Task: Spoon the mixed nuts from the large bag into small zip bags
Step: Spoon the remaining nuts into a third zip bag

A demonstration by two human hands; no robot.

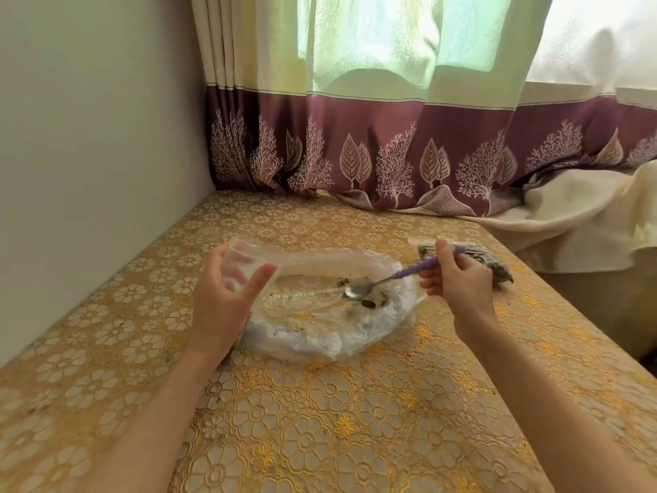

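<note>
The large clear plastic bag (330,336) lies open and crumpled in the middle of the table, with only a few brown nuts (369,303) left inside. My left hand (222,300) holds a small clear zip bag (245,259) by its mouth, just left of the large bag. My right hand (458,279) grips the purple handle of a metal spoon (359,288), whose bowl sits down inside the large bag next to the nuts. Behind my right hand lies a filled small zip bag (480,252) of dark nuts, partly hidden.
The table wears a gold floral cloth (320,421). A wall (89,137) runs along the left edge. A maroon and cream curtain (391,154) hangs at the back, and a cream blanket (576,215) drapes at the back right.
</note>
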